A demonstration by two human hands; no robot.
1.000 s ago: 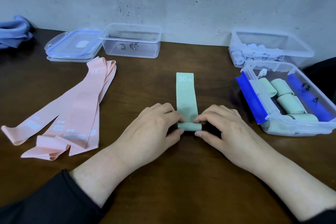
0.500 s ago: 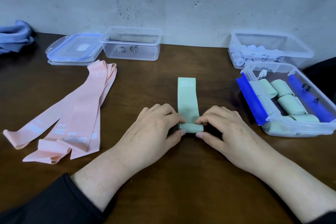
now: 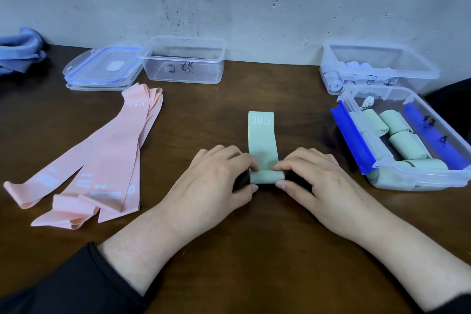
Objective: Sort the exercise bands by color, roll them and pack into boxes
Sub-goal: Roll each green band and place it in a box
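A pale green band marked 30 LB lies flat on the brown table, its near end wound into a small roll. My left hand pinches the roll's left end and my right hand pinches its right end. Several rolled green bands fill a clear box with blue clips at the right. Behind it a second clear box holds pale blue rolls. Pink bands marked 15 LB lie spread out at the left. An open clear box stands at the back, with nothing seen inside.
Clear lids with blue rims are stacked beside the open box at the back left. A heap of blue bands lies at the far left edge. A grey wall runs along the table's far side.
The roll has grown a little and crept away from me along the green band, with both hands following it. The flat part of the band is shorter.
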